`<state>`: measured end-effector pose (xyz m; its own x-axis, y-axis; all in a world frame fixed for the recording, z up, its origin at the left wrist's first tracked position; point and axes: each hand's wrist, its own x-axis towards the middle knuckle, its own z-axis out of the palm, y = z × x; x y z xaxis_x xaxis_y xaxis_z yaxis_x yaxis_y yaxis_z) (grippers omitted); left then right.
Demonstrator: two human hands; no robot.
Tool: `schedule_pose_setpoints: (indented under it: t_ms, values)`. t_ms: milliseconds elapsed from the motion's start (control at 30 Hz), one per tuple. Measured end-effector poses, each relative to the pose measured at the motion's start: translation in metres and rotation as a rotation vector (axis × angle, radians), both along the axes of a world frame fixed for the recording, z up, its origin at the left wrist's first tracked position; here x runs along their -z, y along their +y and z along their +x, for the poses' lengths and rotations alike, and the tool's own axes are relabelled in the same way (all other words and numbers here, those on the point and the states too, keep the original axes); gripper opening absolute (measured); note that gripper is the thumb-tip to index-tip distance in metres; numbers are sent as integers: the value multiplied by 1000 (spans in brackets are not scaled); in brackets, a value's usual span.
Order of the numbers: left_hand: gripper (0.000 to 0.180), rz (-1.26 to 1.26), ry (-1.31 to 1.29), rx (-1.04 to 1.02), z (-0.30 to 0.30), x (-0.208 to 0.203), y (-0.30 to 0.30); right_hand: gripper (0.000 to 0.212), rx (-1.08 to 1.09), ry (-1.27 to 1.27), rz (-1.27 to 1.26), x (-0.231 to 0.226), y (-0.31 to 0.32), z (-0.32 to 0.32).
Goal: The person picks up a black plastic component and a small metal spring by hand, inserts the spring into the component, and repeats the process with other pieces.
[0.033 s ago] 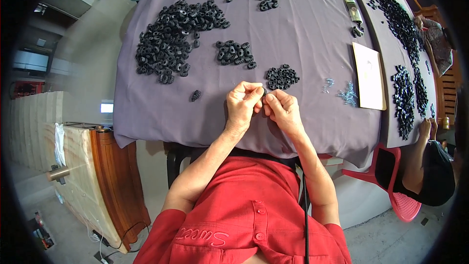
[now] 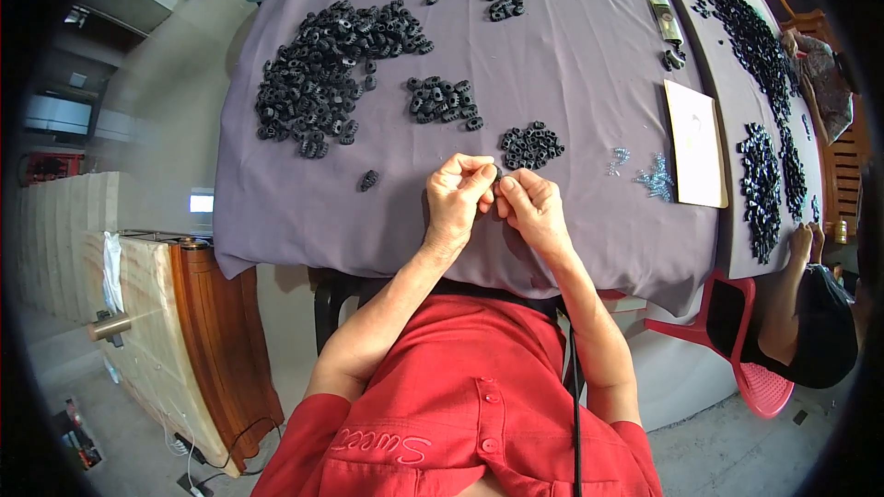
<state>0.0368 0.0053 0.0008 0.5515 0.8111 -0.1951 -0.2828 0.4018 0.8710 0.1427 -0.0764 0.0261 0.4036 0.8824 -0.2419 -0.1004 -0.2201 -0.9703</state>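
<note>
Two-handed, clamps fingertips of bare left hand (image 2: 456,195) and bare right hand (image 2: 535,206) on small black piece (image 2: 498,173), just near-left of small pile of black ring-shaped pieces (image 2: 532,144) on purple-grey cloth (image 2: 589,221).

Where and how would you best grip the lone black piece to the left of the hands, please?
The lone black piece is probably best pinched by opposite sides, from above and its right, with the nearer left hand, once free: it is small and stubby, lies on the cloth and sits apart from the large black pile.
</note>
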Motion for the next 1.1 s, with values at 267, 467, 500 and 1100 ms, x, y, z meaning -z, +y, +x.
schedule_pose_setpoints:
  t_ms: [267,467,500,1100]
  values:
    - [8,75,57,16,0,0,3,21,9,-174,-40,4,1,0]
    - [17,-62,-44,103,-5,-3,17,14,15,-113,-3,4,-4,3]
    - [23,-76,-84,152,-7,-6,19,14,29,-118,49,5,-6,6]
    - [34,-453,-271,413,-11,-15,12,41,-63,-179,421,15,-3,10]
